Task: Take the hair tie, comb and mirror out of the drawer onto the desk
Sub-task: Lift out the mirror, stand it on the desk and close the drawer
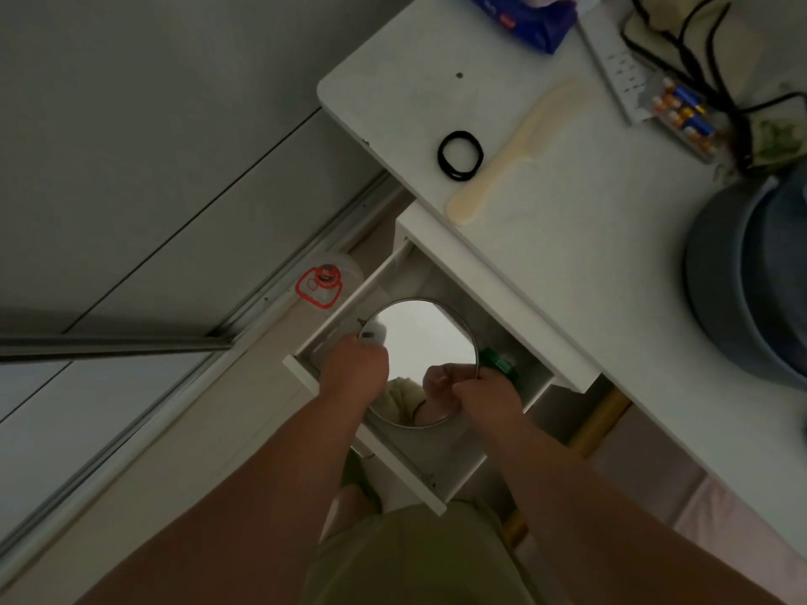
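A round metal-rimmed mirror [425, 338] is inside the open white drawer [395, 456], tilted up. My left hand [351, 369] grips its left rim and my right hand [484, 393] grips its lower right rim. On the white desk [567, 238] lie black hair ties [460, 155] and, just right of them, a cream comb [511, 157]. The mirror's lower part is hidden behind my hands.
A green object [498, 362] sits in the drawer's right end. A grey-blue basin [751, 277] stands at the desk's right, a box of batteries [685, 115], a power strip and cables behind. A blue packet [524, 15] lies at the back. A red-lidded jar [325, 281] stands on the floor.
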